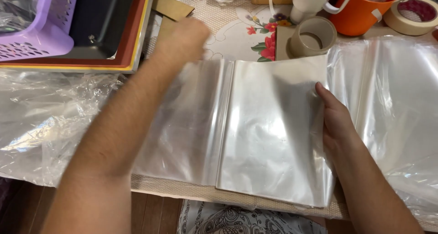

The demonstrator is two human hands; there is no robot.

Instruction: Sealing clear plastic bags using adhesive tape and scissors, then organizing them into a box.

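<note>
While the stack of clear plastic bags lies flat in the middle of the worktop, only a little of the handling looks done: the pile seems squared up and opened like a book, with one leaf lying to the left of a central fold and the thicker part to the right, and nothing yet appears to be lifted off or filled.

Starting at the far left, a lilac slotted basket sits in a dark tray with a red and yellow rim. Below them spreads a crumpled sheet of loose clear film, reaching to the near edge.

Next comes the left hand, stretched forward beyond the top edge of the bags towards some brown card pieces. It is blurred, so I cannot tell whether its fingers are curled round anything or loose; the forearm lies across the left leaf of the stack.

Right of the fold, the right hand rests on the right edge of the pile, its fingers flat and released, pressing the bags down, not gripping them. More clear film lies beyond it.

Behind, the worktop carries a pale cloth printed with red flowers, a roll of brown tape, a white bottle, an orange cup with a white handle and a roll of cream masking tape. A strip of dark wooden floor and patterned fabric show at the bottom.
</note>
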